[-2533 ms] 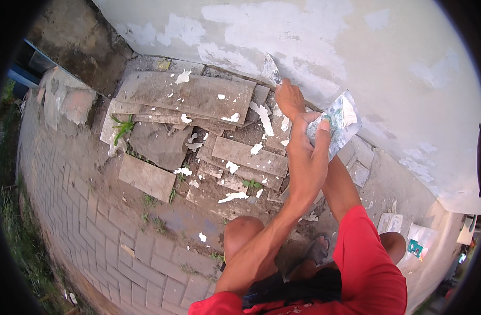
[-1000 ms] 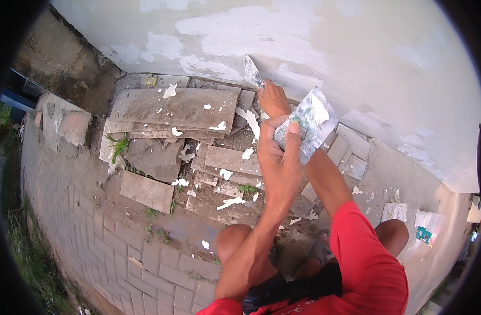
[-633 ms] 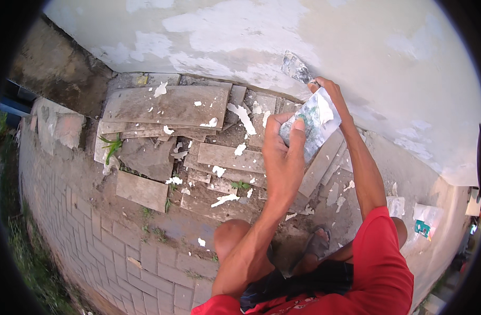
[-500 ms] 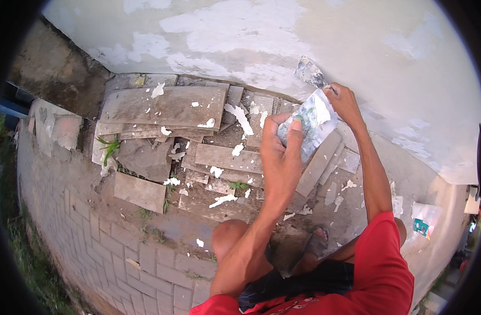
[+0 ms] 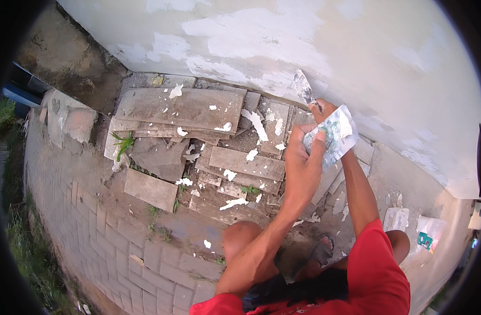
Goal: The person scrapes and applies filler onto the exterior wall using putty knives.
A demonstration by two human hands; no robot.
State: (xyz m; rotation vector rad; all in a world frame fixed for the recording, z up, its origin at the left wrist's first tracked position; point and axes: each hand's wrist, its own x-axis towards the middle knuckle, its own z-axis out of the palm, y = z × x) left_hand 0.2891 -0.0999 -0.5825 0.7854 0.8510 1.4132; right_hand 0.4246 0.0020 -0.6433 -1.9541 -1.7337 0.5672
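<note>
In my left hand (image 5: 303, 170) is a flat, silvery plate (image 5: 330, 140), pinched with the thumb on top. It carries a lump of white putty (image 5: 344, 125) and grey-green smears. My right hand (image 5: 320, 108) is closed round the handle of a putty knife (image 5: 303, 88); the handle is mostly hidden by the fingers. The knife's smeared blade points up and left, close to the lower part of the wall (image 5: 366, 58); I cannot tell whether it touches. White patches cover parts of this pale wall. The plate passes in front of my right wrist.
Stacked stone slabs (image 5: 177, 113) scattered with white flakes lie along the wall's foot. A white tub (image 5: 430, 231) with a green label stands at the right, beside a pale slab (image 5: 396, 218). Brick paving (image 5: 104, 236) spreads at the left, a small plant (image 5: 123, 144) among the slabs.
My right hand and the putty knife have moved left and down relative to the wall, and the plate now overlaps my right wrist. The whole view has shifted slightly.
</note>
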